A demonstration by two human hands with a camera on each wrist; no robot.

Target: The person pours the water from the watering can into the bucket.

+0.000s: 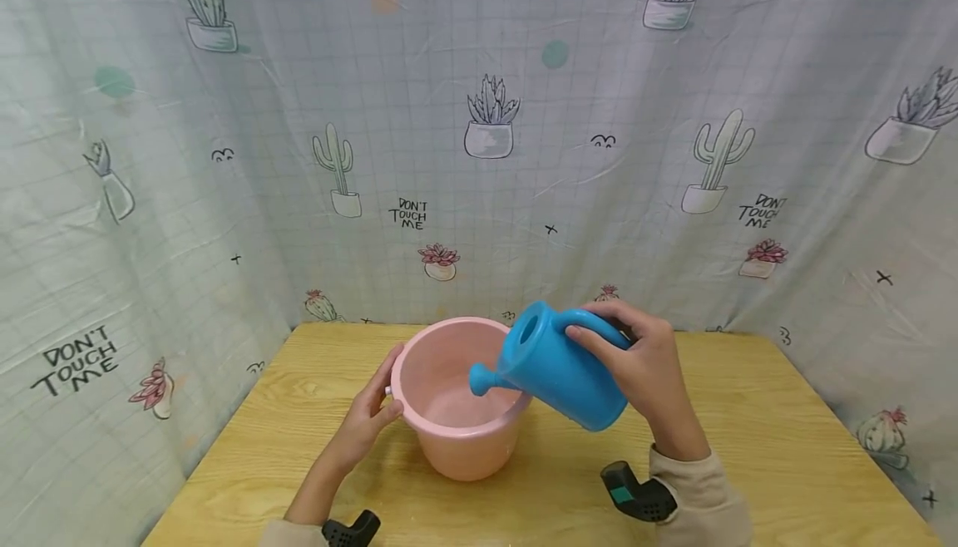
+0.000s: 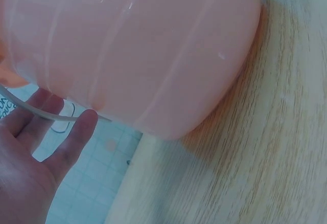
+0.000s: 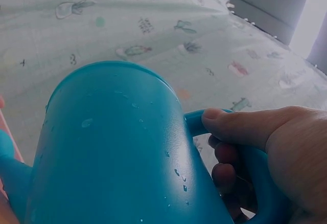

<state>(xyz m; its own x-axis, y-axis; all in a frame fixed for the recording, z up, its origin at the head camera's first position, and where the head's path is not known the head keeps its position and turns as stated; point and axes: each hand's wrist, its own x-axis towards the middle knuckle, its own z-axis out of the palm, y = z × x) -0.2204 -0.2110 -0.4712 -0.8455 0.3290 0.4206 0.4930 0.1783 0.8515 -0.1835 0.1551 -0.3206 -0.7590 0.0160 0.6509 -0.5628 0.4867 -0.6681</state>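
A pink bucket (image 1: 464, 439) stands upright on the wooden table. At its left side my left hand (image 1: 364, 418) holds it near the rim, thumb toward the front and fingers farther back. In the left wrist view the bucket's thin pale handle (image 2: 33, 109) passes by the fingers. My right hand (image 1: 636, 356) grips the handle of a blue watering can (image 1: 565, 372), fingers wrapped round it and thumb on top. The can is tilted left, its round spout head (image 1: 482, 379) over the bucket's opening. Water drops dot the can's side in the right wrist view.
The light wooden table (image 1: 748, 447) reaches to a hanging curtain (image 1: 561, 181) printed with cacti, which closes off the back and both sides. Black wrist devices (image 1: 639, 493) sit at both sleeves.
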